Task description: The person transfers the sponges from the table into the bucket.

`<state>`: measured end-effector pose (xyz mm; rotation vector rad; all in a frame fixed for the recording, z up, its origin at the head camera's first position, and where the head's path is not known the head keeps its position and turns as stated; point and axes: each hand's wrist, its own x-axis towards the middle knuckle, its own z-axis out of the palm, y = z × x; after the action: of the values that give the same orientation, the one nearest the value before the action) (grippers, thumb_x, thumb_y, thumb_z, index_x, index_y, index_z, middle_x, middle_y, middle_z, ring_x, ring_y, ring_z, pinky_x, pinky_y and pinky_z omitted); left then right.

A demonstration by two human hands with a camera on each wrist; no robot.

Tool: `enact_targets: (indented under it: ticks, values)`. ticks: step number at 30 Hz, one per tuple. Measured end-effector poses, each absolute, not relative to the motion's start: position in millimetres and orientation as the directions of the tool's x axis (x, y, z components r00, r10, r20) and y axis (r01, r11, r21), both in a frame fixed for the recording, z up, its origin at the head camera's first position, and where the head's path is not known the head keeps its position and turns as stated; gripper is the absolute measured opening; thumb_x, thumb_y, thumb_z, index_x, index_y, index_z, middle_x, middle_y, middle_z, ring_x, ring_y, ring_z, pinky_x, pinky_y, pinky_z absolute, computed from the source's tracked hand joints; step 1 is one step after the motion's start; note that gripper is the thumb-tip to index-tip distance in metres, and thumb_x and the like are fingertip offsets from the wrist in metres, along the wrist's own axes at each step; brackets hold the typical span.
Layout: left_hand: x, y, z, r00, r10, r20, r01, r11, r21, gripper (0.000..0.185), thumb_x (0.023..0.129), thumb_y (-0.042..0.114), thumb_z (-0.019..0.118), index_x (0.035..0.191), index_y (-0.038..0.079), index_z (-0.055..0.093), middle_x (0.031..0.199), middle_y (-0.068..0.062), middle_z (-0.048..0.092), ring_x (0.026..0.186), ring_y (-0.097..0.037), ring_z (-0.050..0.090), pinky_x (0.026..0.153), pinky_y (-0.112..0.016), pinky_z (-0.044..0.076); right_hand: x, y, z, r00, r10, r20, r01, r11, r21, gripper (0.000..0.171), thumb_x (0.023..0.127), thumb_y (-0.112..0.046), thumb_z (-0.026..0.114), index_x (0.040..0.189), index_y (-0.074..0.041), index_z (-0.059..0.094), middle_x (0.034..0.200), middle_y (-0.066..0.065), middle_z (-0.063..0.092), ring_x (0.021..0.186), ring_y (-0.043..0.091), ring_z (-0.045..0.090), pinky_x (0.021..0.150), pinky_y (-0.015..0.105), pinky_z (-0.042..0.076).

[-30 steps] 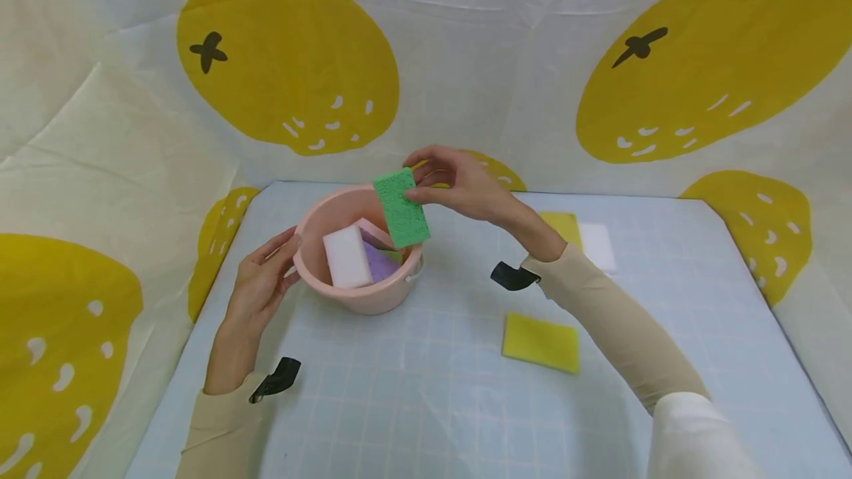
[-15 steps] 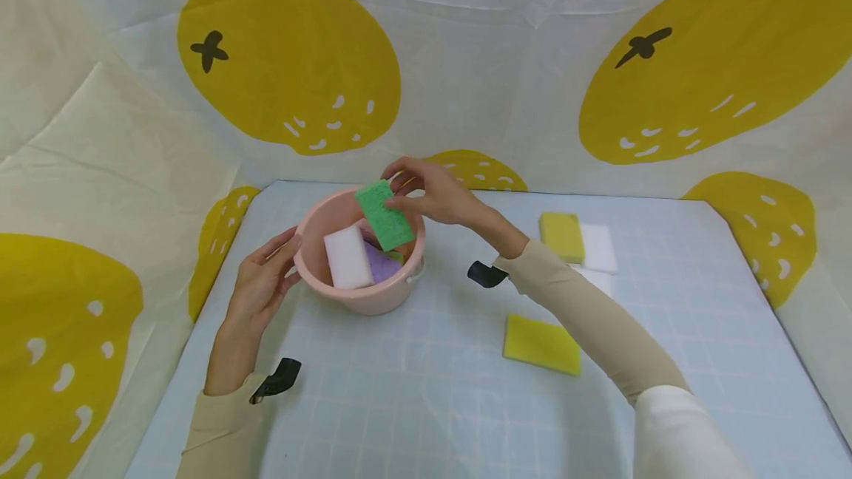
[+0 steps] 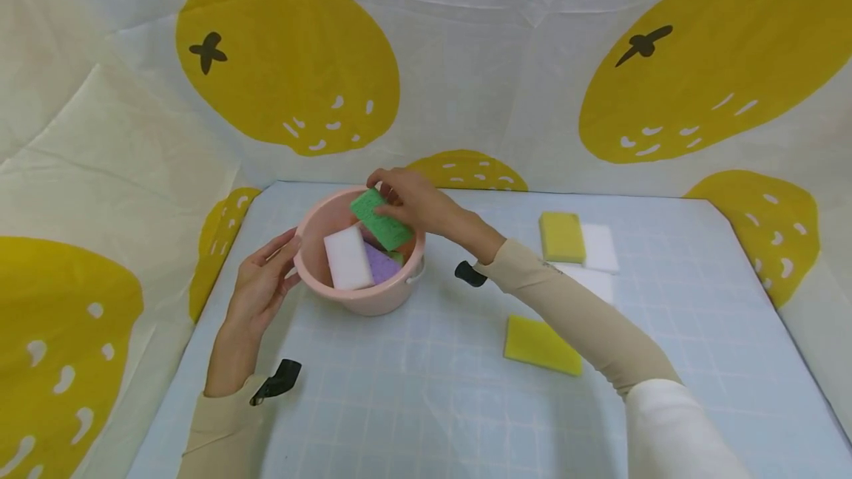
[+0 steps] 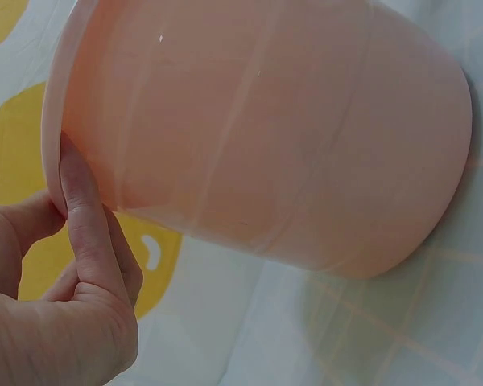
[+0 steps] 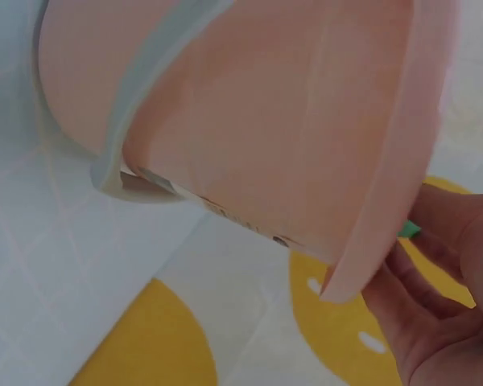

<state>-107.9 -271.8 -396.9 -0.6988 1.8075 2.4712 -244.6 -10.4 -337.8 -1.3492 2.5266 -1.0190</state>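
Lowering over the last second, your right hand (image 3: 414, 202) now pinches the green sponge (image 3: 381, 219) just inside the pink bucket (image 3: 373, 298) near the desk's far-left corner; your left hand's (image 3: 261, 281) fingers stay pressed against its rim.

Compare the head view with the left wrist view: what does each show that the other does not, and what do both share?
Only the head view shows the right hand holding the green sponge over the bucket's mouth, the white sponge and purple sponge inside, and the yellow sponge on the table. Only the left wrist view shows the bucket's outer wall close up. Both show the left hand touching the pink bucket at its rim.
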Motion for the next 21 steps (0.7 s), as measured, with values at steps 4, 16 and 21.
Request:
enact_targets:
  ticks: [4,16,21]
  values:
    - [-107.9,-271.5,-397.3,-0.897,-0.256,-0.361,-0.267,-0.337,0.903,0.07,0.088,0.036,0.082,0.149,0.015,0.055,0.133,0.005,0.063,0.113,-0.011,0.062,0.089,-0.025,0.057,-240.3,-17.6,-340.8,-0.604,-0.766,0.22,-0.748,0.449,-0.489,0.035,0.097,-0.013,0.074,0.128,-0.002,0.062,0.109,0.014,0.064,0.095,0.025,0.06,0.084,0.03,0.054]
    - [-107.3,-271.3,-396.8,-0.903,-0.254,-0.347,-0.249,-0.348,0.904,0.073,0.087,0.035,0.082,0.151,0.013,0.053,0.13,0.006,0.064,0.111,-0.009,0.064,0.086,-0.024,0.058,-233.9,-24.9,-347.5,-0.597,-0.767,0.235,-0.797,0.532,-0.286,0.026,0.098,-0.007,0.07,0.122,0.002,0.066,0.11,0.017,0.06,0.094,0.027,0.061,0.085,0.031,0.056]
    - [-108.1,-272.3,-397.0,-0.904,-0.254,-0.344,-0.245,-0.351,0.904,0.072,0.087,0.034,0.082,0.15,0.013,0.054,0.13,0.006,0.065,0.111,-0.01,0.064,0.085,-0.024,0.058,-234.6,-21.9,-346.6,-0.611,-0.761,0.22,-0.773,0.513,-0.373,0.028,0.098,-0.005,0.07,0.125,0.002,0.065,0.113,0.016,0.061,0.097,0.026,0.06,0.088,0.03,0.055]
